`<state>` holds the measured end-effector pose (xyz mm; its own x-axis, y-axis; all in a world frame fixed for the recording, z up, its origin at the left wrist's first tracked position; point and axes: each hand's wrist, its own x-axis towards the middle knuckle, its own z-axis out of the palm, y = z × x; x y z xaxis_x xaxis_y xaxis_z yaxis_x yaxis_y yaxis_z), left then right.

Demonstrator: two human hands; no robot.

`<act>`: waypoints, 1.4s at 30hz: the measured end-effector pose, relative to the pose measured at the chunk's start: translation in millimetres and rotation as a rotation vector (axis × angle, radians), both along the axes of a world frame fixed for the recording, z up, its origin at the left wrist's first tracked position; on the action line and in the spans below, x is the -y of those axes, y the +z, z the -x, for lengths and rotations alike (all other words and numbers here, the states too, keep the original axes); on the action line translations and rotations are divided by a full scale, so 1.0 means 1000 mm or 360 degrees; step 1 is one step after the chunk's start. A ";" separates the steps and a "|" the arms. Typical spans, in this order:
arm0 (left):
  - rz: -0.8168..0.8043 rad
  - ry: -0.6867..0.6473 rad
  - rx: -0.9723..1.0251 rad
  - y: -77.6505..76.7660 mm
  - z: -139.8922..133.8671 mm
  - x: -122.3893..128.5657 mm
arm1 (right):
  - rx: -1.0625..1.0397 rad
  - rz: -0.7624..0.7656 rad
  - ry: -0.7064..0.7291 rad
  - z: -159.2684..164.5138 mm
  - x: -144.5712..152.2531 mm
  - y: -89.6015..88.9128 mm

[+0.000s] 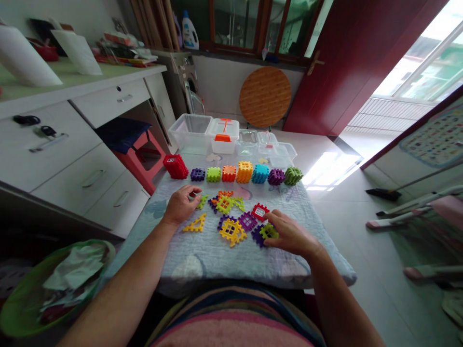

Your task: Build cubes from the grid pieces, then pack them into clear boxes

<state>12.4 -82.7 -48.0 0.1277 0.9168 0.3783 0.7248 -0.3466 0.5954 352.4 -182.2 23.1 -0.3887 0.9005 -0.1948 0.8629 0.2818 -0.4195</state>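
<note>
R hand wide abt green tile; quick swipe cd knock red tile, its 11 o'clock. L hand curled, can't tell grip.

White rolls stand at upper left, a round wooden board at top centre, a green basket at lower left.

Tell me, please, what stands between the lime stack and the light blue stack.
In the head view, an orange stack and a yellow stack stand between the lime stack and the light blue stack.
</note>
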 end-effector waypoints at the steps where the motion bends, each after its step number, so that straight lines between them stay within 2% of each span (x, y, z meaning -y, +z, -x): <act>1: -0.0007 0.0001 0.0001 0.000 0.000 0.000 | 0.0039 -0.0012 -0.0015 0.003 0.003 -0.003; 7: -0.0021 -0.0020 0.0008 0.000 0.000 0.000 | 0.0096 -0.0262 0.0009 0.015 0.010 -0.016; 11: -0.0027 -0.0025 0.0010 -0.001 0.000 0.000 | -0.0030 -0.0375 -0.0018 0.028 0.004 -0.010; 16: -0.0041 -0.0028 0.0028 -0.001 -0.001 0.000 | -0.0304 -0.0574 0.0055 0.068 -0.031 -0.002; 22: -0.0012 0.0003 0.0048 0.003 -0.001 0.003 | -0.0253 -0.0613 0.0106 0.113 -0.071 -0.028; 26: -0.0023 0.0006 0.0045 0.004 -0.002 0.004 | -0.0277 -0.0561 0.0064 0.118 -0.071 -0.040; 34: -0.0075 0.0000 0.0059 0.006 -0.002 0.006 | -0.0204 -0.0617 -0.0080 0.120 -0.066 -0.047; 42: -0.0095 -0.0011 0.0076 0.007 -0.002 0.007 | -0.0154 -0.0666 -0.0101 0.114 -0.063 -0.043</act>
<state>14.1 -89.7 -41.1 0.1144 0.8917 0.4379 0.6938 -0.3872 0.6073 238.0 -118.8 -19.9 -0.3284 0.9169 0.2271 0.8463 0.3923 -0.3603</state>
